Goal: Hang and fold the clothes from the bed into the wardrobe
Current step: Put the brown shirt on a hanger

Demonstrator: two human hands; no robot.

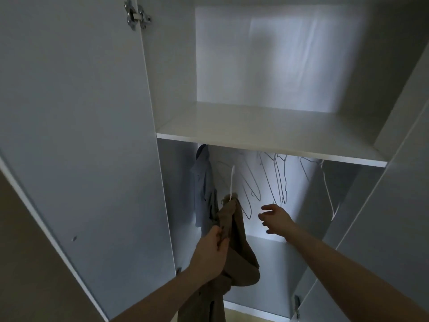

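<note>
Gripping the bunched brown fabric garment (234,242), the left hand (212,254) is holding it up inside the open white wardrobe (267,138), below the shelf. A white wire hanger (231,182) is sticking up out of the garment's top. The right hand (275,218) is reaching in just beside it, fingers spread, holding nothing. A blue-grey shirt (204,189) is hanging at the left end, with bare thin wire hangers (278,180) dangling along the rest.
</note>
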